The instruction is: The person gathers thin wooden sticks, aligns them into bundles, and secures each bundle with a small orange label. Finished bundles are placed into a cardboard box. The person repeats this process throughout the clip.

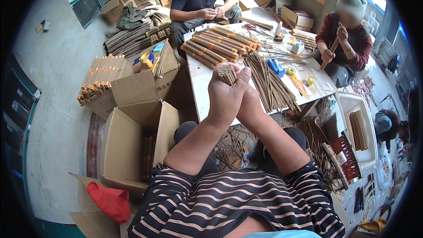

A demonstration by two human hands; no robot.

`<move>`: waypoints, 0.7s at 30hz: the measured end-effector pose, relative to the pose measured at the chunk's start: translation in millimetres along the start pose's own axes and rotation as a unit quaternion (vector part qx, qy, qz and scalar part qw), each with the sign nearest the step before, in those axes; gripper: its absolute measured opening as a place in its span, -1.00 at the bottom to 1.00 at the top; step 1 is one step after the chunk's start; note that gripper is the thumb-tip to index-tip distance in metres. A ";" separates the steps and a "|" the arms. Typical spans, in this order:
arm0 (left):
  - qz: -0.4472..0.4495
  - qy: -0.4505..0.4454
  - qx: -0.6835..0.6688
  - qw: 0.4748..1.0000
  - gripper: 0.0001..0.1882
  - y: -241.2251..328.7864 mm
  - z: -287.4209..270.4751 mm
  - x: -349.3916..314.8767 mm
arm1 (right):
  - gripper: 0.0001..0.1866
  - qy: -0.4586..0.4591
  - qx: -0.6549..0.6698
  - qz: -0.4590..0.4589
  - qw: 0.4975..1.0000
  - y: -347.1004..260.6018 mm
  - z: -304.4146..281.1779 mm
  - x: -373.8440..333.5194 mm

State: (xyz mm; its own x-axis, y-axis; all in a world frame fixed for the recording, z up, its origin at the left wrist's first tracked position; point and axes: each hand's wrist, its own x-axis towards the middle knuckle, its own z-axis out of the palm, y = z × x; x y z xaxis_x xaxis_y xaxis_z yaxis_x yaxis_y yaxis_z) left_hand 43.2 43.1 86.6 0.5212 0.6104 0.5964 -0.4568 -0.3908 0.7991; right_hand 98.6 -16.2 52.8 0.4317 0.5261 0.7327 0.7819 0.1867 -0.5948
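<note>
Above the near edge of the white table point(200, 101), both my hands are closed together around an upright bundle of thin brown incense sticks point(227, 74). My left hand point(222, 99) wraps it, thumb on top. Pressed against it, my right hand point(251, 103) grips from the other side, its fingers partly hidden. The stick ends show above my fists; the lower part is hidden. Loose incense sticks point(275, 90) lie fanned out just right of my hands. Beyond them, finished bundles point(216, 44) with orange and yellow bands are piled on the table.
A blue tape dispenser point(276, 68) and yellow tape roll point(291, 71) lie on the table. Two people sit around it, one holding a brown bundle point(331, 53). An open cardboard box point(116, 145) stands left; a white tub point(372, 154) stands right. Stick scraps point(231, 150) litter the floor.
</note>
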 end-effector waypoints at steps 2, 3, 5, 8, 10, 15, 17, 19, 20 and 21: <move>0.018 -0.008 -0.047 0.999 -0.82 -3.8 0.3 5.5 | -0.66 0.025 -0.006 -0.011 1.000 1.0 3.1 3.0; 0.024 -0.018 -0.043 0.999 -0.83 -1.1 -0.9 8.4 | -0.66 0.005 -0.002 0.004 1.000 -3.2 2.1 6.6; 0.033 -0.040 -0.044 0.998 -0.82 6.3 1.1 15.5 | -0.67 -0.034 -0.006 0.038 0.999 -8.3 -5.1 13.4; 0.017 -0.041 -0.085 0.995 -0.81 9.9 -1.4 28.9 | -0.67 -0.127 0.105 0.167 0.972 -0.6 -6.9 19.9; -0.026 -0.067 -0.111 0.991 -0.79 -5.5 -1.6 35.9 | -0.74 -0.125 0.194 0.183 0.956 20.8 2.9 16.2; -0.118 -0.084 -0.091 0.985 -0.79 -40.4 -5.6 37.8 | -0.92 -0.087 0.176 0.129 0.972 69.1 33.2 -0.9; -0.077 -0.080 -0.064 0.992 -0.80 -37.9 -7.4 37.0 | -0.96 -0.063 0.164 0.088 0.980 65.5 35.5 0.7; -0.120 -0.060 -0.114 0.984 -0.78 -55.0 -5.8 41.6 | -0.93 -0.119 0.231 0.178 0.949 78.3 38.1 5.1; -0.140 -0.061 -0.140 0.978 -0.76 -61.7 -1.4 44.5 | -0.92 -0.135 0.261 0.220 0.930 84.1 36.6 5.7; -0.101 -0.025 -0.159 0.982 -0.76 -66.6 -1.6 44.5 | -0.91 -0.091 0.266 0.114 0.953 91.8 48.0 3.3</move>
State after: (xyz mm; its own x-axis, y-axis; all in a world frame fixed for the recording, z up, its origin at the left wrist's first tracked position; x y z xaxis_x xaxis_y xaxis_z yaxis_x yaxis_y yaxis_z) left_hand 95.7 97.4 59.7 0.6557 0.6156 0.4371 -0.5377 -0.0257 0.8428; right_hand 150.2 42.5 -15.2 0.4394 0.7296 0.5240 0.3183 0.4190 -0.8503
